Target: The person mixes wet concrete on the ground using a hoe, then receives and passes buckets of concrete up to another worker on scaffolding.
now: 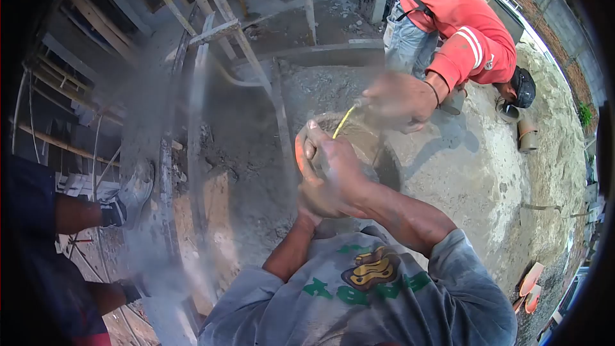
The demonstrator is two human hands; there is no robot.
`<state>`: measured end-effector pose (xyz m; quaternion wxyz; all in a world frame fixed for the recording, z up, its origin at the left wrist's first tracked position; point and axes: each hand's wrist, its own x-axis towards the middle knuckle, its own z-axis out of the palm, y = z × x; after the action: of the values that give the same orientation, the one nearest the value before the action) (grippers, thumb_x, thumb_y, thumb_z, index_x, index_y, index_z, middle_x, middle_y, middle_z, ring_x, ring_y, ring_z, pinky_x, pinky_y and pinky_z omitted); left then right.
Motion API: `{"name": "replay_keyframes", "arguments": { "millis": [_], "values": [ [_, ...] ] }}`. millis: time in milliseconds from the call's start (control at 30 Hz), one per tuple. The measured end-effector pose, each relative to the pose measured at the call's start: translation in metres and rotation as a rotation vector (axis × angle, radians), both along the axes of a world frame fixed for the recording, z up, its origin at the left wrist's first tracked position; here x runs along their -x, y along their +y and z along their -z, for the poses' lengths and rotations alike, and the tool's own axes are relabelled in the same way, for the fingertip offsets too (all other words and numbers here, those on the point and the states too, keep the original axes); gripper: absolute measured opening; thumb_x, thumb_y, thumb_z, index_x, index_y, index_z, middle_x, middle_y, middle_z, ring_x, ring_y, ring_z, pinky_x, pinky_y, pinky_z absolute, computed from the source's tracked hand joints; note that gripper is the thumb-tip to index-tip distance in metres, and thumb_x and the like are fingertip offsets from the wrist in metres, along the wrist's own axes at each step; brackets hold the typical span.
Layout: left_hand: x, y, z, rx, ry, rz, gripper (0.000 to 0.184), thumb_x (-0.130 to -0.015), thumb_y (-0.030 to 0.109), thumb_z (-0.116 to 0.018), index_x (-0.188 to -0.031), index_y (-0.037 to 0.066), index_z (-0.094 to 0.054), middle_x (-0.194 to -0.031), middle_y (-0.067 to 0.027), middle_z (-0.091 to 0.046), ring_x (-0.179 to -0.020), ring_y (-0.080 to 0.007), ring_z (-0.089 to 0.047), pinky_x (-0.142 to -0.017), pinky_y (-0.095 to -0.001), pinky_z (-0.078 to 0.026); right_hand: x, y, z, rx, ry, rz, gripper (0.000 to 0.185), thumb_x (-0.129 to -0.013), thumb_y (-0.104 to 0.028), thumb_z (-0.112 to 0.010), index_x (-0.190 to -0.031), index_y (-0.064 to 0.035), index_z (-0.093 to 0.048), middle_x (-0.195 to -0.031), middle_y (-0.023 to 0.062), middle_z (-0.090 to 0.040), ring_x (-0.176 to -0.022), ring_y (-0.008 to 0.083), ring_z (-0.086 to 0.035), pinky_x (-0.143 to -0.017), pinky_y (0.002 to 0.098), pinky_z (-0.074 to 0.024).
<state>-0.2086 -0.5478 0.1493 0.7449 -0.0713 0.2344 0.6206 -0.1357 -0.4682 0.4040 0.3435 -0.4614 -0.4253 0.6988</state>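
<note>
In front of my chest is a bucket (377, 148) with wet grey-brown mix inside, its mouth tilted up. My right hand (339, 165) grips its near-left side, fingers closed at the rim. Lower down, my left hand (312, 200) presses against the bucket and is partly covered by my right hand. An orange edge (300, 154) shows beside my fingers; I cannot make out what it belongs to. A yellow bucket handle (344, 122) rises from the rim towards a co-worker's blurred hand (400, 101), which is closed near its upper end.
A co-worker in a red shirt (461, 19) bends over at the upper right, near another bucket (528, 136). Wooden posts and beams (240, 38) stand on the left. Another person's shoe (136, 193) rests beside them. Orange tools (530, 287) lie at the lower right.
</note>
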Motion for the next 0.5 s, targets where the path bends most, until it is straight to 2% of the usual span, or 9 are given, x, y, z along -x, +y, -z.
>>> {"name": "replay_keyframes", "arguments": {
  "millis": [33, 100, 200, 300, 367, 400, 433, 467, 500],
  "values": [
    [0.004, -0.007, -0.01, -0.019, -0.033, -0.028, 0.061, -0.091, 0.051, -0.027, -0.137, 0.012, -0.036, -0.134, -0.0108, -0.044, -0.12, -0.0303, -0.046, -0.103, -0.0455, -0.036, 0.013, -0.002, 0.0, -0.057, -0.072, -0.043, 0.054, -0.089, -0.048, -0.049, -0.057, -0.005, -0.051, -0.049, 0.001, -0.04, -0.048, 0.0112, -0.037, -0.048, 0.029, -0.0285],
    [0.009, -0.026, -0.032, -0.118, -0.096, -0.122, 0.055, -0.093, 0.045, -0.029, -0.138, 0.014, -0.035, -0.138, -0.01, -0.041, -0.125, -0.0301, -0.043, -0.106, -0.0456, -0.033, 0.036, -0.006, -0.003, 0.084, 0.028, -0.141, 0.055, -0.089, -0.049, -0.048, -0.056, -0.0054, -0.05, -0.049, 0.0009, -0.04, -0.048, 0.0122, -0.037, -0.048, 0.031, -0.0285],
    [0.023, -0.025, -0.023, -0.18, -0.197, -0.17, 0.054, -0.092, 0.046, -0.035, -0.137, 0.017, -0.036, -0.138, -0.0082, -0.042, -0.123, -0.0287, -0.044, -0.104, -0.0444, -0.036, 0.065, -0.02, -0.046, 0.006, -0.053, -0.471, 0.056, -0.088, -0.05, -0.049, -0.056, -0.004, -0.052, -0.049, 0.0019, -0.041, -0.048, 0.0135, -0.039, -0.048, 0.0322, -0.0298],
    [0.038, -0.009, -0.004, -0.283, -0.287, -0.201, 0.06, -0.09, 0.052, -0.039, -0.139, 0.017, -0.033, -0.14, -0.0076, -0.038, -0.126, -0.0276, -0.04, -0.104, -0.0449, -0.034, 0.097, -0.04, -0.087, -0.264, -0.054, -0.628, 0.055, -0.087, -0.049, -0.05, -0.058, -0.0023, -0.055, -0.049, 0.0034, -0.042, -0.05, 0.0141, -0.041, -0.049, 0.0312, -0.0308],
    [0.056, 0.015, -0.013, -0.406, -0.205, -0.25, 0.07, -0.088, 0.057, -0.04, -0.142, 0.016, -0.025, -0.144, -0.0082, -0.031, -0.131, -0.0268, -0.032, -0.106, -0.0476, -0.028, 0.104, -0.053, -0.146, -0.474, -0.102, -0.732, 0.04, -0.091, -0.034, -0.049, -0.074, 0.0006, -0.061, -0.051, 0.0122, -0.049, -0.05, 0.0234, -0.05, -0.054, 0.0352, -0.0404],
    [0.064, 0.025, -0.036, -0.453, -0.179, -0.295, 0.072, -0.088, 0.058, -0.041, -0.143, 0.015, -0.024, -0.145, -0.0081, -0.03, -0.132, -0.0267, -0.031, -0.107, -0.0483, -0.026, 0.11, -0.055, -0.16, -0.665, -0.07, -0.769, 0.034, -0.092, -0.027, -0.047, -0.08, 0.0012, -0.062, -0.052, 0.0151, -0.052, -0.051, 0.0273, -0.053, -0.057, 0.0375, -0.0438],
    [0.072, 0.035, -0.058, -0.499, -0.155, -0.341, 0.074, -0.087, 0.059, -0.041, -0.143, 0.015, -0.023, -0.145, -0.0081, -0.03, -0.132, -0.0266, -0.029, -0.107, -0.049, -0.025, 0.114, -0.054, -0.17, -0.755, -0.022, -0.785, 0.037, -0.091, -0.032, -0.048, -0.077, -0.0001, -0.06, -0.056, 0.0117, -0.052, -0.052, 0.0217, -0.051, -0.056, 0.0348, -0.0417],
    [0.072, 0.034, -0.114, -0.525, -0.155, -0.407, 0.072, -0.087, 0.059, -0.041, -0.142, 0.015, -0.025, -0.143, -0.0078, -0.032, -0.132, -0.0268, -0.031, -0.107, -0.049, -0.025, 0.116, -0.051, -0.181, -0.842, 0.019, -0.798, 0.041, -0.089, -0.038, -0.049, -0.074, -0.0014, -0.059, -0.059, 0.0083, -0.053, -0.053, 0.0161, -0.048, -0.054, 0.032, -0.0395],
    [0.077, 0.037, -0.162, -0.555, -0.155, -0.466, 0.071, -0.087, 0.058, -0.041, -0.142, 0.014, -0.028, -0.142, -0.0075, -0.035, -0.131, -0.027, -0.032, -0.107, -0.0491, -0.025, 0.117, -0.048, -0.197, -0.901, -0.011, -0.801, 0.038, -0.088, -0.036, -0.049, -0.075, -0.0013, -0.059, -0.061, 0.0088, -0.054, -0.055, 0.0167, -0.049, -0.055, 0.0323, -0.0404]
  ]
}}
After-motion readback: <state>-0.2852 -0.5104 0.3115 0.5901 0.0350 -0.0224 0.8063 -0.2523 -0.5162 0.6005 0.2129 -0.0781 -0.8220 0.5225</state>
